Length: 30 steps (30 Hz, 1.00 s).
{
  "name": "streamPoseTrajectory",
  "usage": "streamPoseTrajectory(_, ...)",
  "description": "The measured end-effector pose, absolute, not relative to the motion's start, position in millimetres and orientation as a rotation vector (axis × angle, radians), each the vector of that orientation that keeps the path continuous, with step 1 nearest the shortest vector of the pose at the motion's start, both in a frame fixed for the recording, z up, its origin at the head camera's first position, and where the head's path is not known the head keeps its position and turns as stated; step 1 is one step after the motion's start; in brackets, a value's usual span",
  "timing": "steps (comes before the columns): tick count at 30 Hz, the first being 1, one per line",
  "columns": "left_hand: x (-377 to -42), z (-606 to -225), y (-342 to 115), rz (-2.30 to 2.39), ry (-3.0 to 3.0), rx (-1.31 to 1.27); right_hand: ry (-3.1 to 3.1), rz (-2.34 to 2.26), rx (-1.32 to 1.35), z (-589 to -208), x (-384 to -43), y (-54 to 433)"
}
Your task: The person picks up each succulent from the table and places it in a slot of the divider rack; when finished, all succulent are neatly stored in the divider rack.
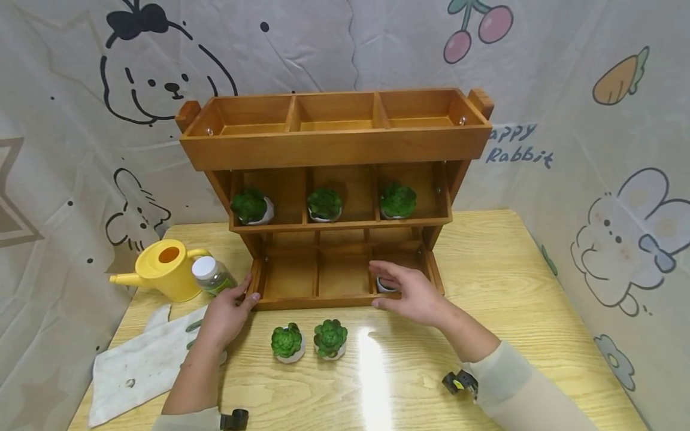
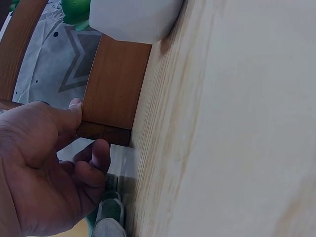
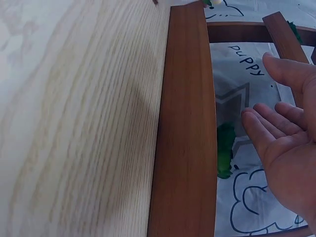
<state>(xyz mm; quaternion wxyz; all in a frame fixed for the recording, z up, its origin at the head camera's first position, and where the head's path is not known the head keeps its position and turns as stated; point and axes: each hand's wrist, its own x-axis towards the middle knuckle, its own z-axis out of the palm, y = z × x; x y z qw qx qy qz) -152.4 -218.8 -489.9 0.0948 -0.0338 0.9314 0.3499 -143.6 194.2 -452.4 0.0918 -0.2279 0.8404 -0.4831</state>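
A three-tier wooden shelf (image 1: 334,148) stands against the back cloth. My left hand (image 1: 226,317) grips the left end of its bottom tray; in the left wrist view, the thumb lies on the wooden corner (image 2: 111,89) and the other fingers curl beside it. My right hand (image 1: 412,293) hovers over the bottom tray's right compartment, fingers spread and apart from the plant there. That potted succulent shows its white pot (image 1: 385,287) below the hand and green leaves (image 3: 225,150) behind the front board. Two more succulents, left (image 1: 287,343) and right (image 1: 330,339), stand before the shelf.
On the middle tier sit three potted succulents: left (image 1: 252,206), centre (image 1: 324,205) and right (image 1: 398,201). At the left are a yellow watering can (image 1: 169,269), a white-lidded jar (image 1: 212,275) and white gloves (image 1: 140,362) on the wooden table (image 1: 302,395).
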Motion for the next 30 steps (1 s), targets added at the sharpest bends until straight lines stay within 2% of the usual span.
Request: streamPoseTrajectory(30,-152.0,-489.3,-217.5,1.042,2.742,-0.124,2.447,-1.243,-0.819,-467.1,-126.2,159.8)
